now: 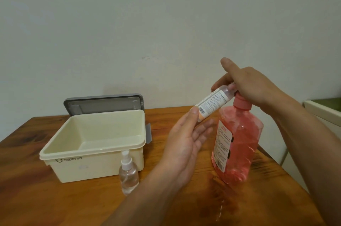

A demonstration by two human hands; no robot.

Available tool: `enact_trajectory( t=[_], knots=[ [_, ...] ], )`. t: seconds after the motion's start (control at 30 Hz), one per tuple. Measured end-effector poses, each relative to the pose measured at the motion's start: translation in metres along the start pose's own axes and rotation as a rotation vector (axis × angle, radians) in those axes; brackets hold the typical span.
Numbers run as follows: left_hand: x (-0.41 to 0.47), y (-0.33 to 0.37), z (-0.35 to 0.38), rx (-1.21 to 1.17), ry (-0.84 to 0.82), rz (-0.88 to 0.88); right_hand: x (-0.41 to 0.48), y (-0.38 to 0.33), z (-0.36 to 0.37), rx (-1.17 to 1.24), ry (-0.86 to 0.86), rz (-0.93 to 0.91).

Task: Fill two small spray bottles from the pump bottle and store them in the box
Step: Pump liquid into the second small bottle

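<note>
The right hand point(252, 85) pressed down on the pink pump head of the large clear pump bottle of pink liquid point(238, 144), fingers curled over it, forefinger stretched out. The left hand point(186, 139) was mostly open — thumb and fingertips pinching the base of a small labelled clear spray bottle point(212, 104), tilted with its open neck against the pump spout. A second small clear spray bottle with a white nozzle point(128, 172) stood upright just before the cream plastic box point(92, 163), which sat open and empty, its grey lid point(103, 104) propped behind. All rested on a brown wooden counter point(36, 198) — a wet streak point(220, 211) near the front edge — below a plain pale wall point(147, 23).
</note>
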State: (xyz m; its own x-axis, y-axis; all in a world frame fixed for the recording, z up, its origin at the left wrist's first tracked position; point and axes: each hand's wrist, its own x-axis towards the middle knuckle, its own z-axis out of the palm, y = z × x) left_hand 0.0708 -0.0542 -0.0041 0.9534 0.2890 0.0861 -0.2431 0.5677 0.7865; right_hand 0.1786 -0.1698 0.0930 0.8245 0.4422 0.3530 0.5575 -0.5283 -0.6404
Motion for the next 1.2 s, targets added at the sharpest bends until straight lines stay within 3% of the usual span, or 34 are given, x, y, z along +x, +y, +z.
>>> enact_trajectory(
  t=[0.63,0.8,1.0,1.2],
  knots=[
    [-0.004,0.001,0.0,-0.001,-0.016,0.005,0.004,0.002,-0.002,0.19,0.001,0.031],
    [-0.004,-0.001,-0.002,-0.005,-0.01,-0.006,0.004,0.009,0.004,0.076,0.027,0.033],
    [-0.005,0.001,0.0,-0.009,-0.014,-0.006,0.006,0.005,-0.002,0.167,-0.002,0.039],
    [-0.003,-0.001,0.0,-0.009,-0.009,-0.016,0.003,0.008,0.003,0.08,0.032,0.036]
  ],
)
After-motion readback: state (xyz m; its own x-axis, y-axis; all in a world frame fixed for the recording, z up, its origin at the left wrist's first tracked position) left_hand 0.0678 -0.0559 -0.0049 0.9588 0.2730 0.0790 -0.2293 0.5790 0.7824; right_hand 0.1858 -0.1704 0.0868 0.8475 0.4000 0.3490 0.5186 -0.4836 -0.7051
